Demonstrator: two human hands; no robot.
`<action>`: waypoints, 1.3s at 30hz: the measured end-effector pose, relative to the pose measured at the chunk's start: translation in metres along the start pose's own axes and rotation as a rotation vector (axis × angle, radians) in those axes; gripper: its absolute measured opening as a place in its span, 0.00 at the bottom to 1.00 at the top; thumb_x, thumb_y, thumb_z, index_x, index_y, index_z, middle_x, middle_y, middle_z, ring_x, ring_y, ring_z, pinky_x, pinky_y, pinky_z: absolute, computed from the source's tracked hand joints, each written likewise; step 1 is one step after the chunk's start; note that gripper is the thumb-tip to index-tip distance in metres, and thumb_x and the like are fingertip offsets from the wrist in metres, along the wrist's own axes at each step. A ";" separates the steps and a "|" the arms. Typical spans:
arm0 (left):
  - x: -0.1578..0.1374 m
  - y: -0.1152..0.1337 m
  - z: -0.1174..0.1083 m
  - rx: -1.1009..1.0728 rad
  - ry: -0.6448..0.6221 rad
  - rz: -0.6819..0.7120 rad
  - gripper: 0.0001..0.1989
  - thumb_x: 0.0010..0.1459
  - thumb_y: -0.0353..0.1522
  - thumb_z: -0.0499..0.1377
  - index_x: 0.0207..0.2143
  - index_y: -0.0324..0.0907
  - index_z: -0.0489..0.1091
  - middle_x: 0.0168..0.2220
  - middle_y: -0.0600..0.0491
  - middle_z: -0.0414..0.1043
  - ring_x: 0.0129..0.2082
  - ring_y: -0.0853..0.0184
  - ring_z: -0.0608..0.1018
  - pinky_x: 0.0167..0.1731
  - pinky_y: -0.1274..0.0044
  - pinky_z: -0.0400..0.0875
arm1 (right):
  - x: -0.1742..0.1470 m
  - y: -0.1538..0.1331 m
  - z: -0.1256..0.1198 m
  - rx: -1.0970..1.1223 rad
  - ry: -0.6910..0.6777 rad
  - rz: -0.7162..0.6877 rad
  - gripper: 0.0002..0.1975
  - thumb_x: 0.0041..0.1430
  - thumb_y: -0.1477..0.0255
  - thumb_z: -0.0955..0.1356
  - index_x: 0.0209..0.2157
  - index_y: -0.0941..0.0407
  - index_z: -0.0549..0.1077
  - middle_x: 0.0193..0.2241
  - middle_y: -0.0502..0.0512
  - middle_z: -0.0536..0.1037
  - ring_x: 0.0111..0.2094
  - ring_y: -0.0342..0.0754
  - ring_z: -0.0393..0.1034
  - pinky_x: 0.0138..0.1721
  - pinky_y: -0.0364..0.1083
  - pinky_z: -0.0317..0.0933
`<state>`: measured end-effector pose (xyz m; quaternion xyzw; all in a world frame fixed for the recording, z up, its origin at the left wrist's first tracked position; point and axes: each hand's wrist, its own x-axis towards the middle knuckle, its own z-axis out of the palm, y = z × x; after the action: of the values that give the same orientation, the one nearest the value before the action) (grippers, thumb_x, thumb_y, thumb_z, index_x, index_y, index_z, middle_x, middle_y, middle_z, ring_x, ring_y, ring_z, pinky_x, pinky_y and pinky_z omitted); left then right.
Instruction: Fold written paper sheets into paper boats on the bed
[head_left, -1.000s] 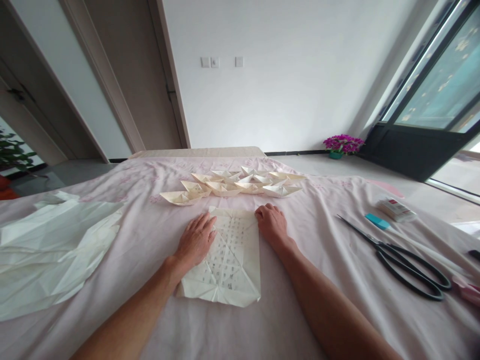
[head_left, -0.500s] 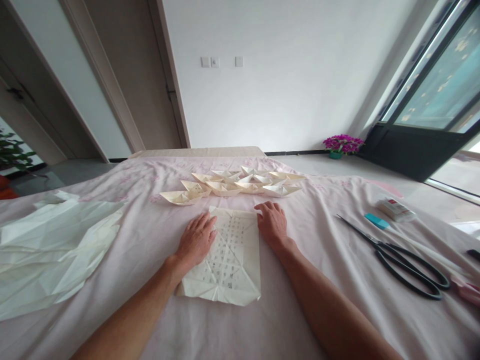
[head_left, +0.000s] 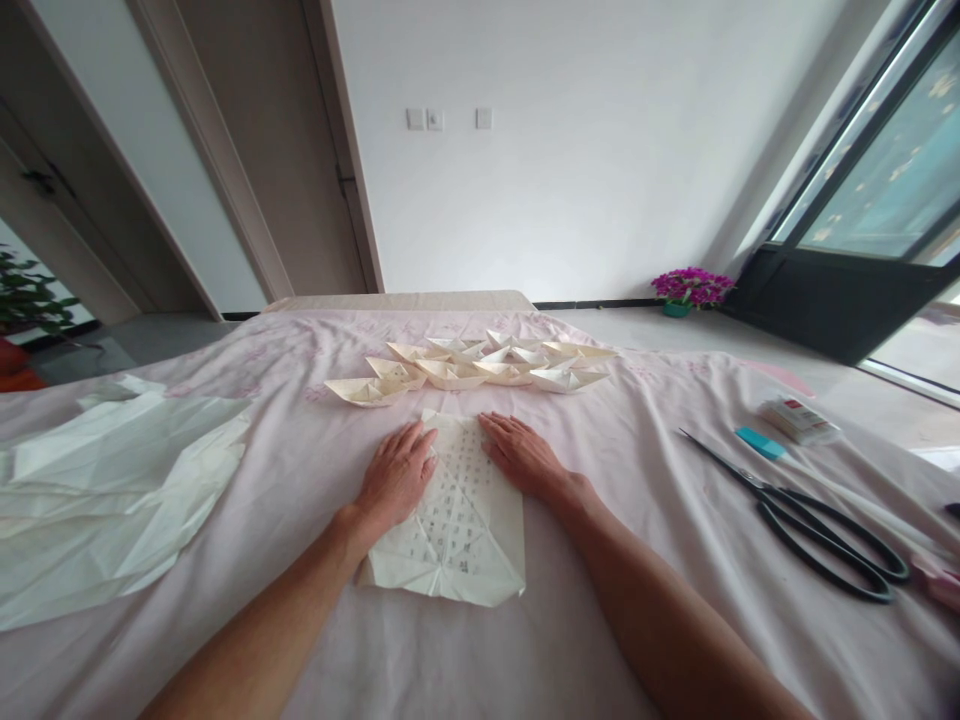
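Observation:
A creased cream sheet of paper (head_left: pixel 450 530) with columns of handwritten characters lies flat in front of me, its fold lines crossing diagonally. My left hand (head_left: pixel 397 472) rests flat on its upper left edge, fingers stretched out. On the upper right part lies my right hand (head_left: pixel 525 455), also flat with fingers extended, covering that corner. Neither hand grips anything. Just beyond the sheet stand several folded paper boats (head_left: pixel 450 373) in rows, apart from both hands.
To the left lies a pile of crumpled pale paper (head_left: pixel 112 490). Black-handled scissors (head_left: pixel 802 520), a blue-capped item (head_left: pixel 760 443) and a small white packet (head_left: pixel 799 420) lie at right on the pink cloth (head_left: pixel 300 640). Magenta flowers (head_left: pixel 691 288) stand on the floor beyond.
My right hand has moved left from the sheet's upper right edge onto its surface, with the fingers now laid flat. My left hand stays on the left edge. The view has shifted slightly.

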<state>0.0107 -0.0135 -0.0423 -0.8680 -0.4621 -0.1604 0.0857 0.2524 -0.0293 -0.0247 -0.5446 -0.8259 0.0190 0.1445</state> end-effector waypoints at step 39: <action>0.002 -0.013 0.007 0.045 -0.111 -0.112 0.25 0.65 0.38 0.45 0.62 0.38 0.55 0.64 0.43 0.53 0.64 0.58 0.56 0.59 0.62 0.53 | 0.002 0.001 0.013 -0.193 -0.109 0.105 0.33 0.66 0.56 0.48 0.66 0.60 0.48 0.66 0.57 0.47 0.66 0.51 0.39 0.65 0.53 0.36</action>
<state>0.0028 -0.0025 -0.0483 -0.8461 -0.5176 -0.1059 0.0704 0.2495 -0.0252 -0.0367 -0.5966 -0.8010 -0.0236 0.0450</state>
